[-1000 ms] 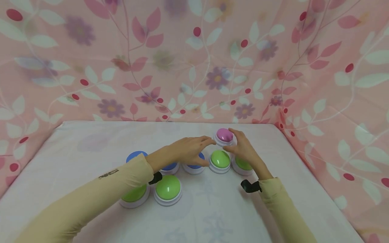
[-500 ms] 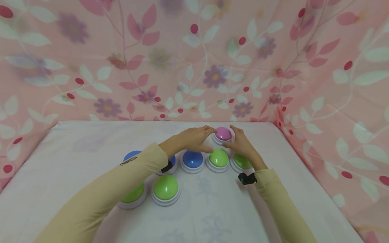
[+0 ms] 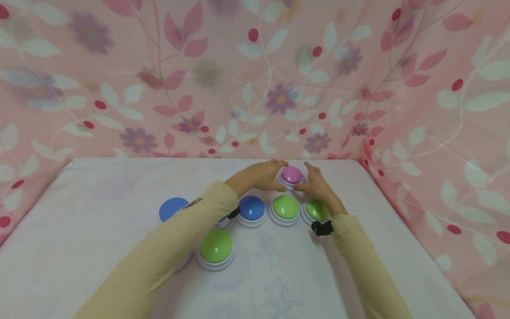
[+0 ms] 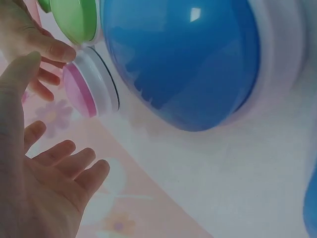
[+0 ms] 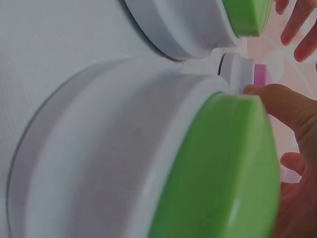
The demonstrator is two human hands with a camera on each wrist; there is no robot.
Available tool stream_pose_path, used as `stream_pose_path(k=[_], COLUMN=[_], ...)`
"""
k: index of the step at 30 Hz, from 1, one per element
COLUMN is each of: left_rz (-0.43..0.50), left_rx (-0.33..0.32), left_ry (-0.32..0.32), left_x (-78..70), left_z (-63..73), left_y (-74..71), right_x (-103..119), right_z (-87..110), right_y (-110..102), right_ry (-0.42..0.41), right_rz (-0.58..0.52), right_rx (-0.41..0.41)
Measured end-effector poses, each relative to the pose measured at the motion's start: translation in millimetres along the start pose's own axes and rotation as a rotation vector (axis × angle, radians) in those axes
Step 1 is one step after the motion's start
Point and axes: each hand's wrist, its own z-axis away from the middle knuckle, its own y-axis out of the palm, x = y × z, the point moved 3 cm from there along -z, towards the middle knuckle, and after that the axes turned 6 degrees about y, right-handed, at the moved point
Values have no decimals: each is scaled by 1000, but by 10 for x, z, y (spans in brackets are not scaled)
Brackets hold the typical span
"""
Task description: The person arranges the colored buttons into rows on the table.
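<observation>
A pink dome button on a white round base sits at the back of the white table, between my two hands. On its left, my left hand has its fingers spread and loosely bent, with the palm turned towards the button. From the right comes my right hand, thumb and fingers apart around that side. In the right wrist view the right thumb overlaps the button's base; whether it touches is unclear. The left wrist view shows the left fingers apart from the pink button.
Just in front stand a blue button, a green button and another green button in a row. Further left are a blue button and a green button; the left sleeve partly covers others. Floral cloth hangs behind.
My left hand has moved right and further back, up to the pink button's left side. The right hand shifted slightly and its fingers lifted off the button's right side.
</observation>
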Motion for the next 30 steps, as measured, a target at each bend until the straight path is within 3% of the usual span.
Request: stream_pose_path(k=[8,14,23,30], left_rz=[50,103,233,230], left_rx=[67,105,79,83], left_ry=[-81,-141,-119,-143], left_x=[48,55,52,57], left_z=[-117,-132,-125,-123], left_y=[84,198,319,354], right_x=[-25,-15,55,69], right_z=[-47,-62,-96,-136], right_y=[40,61,115,178], right_ry=[6,1,-27,-20], right_rz=[-9,-23,-18,-34], right_rx=[53,76,85,87])
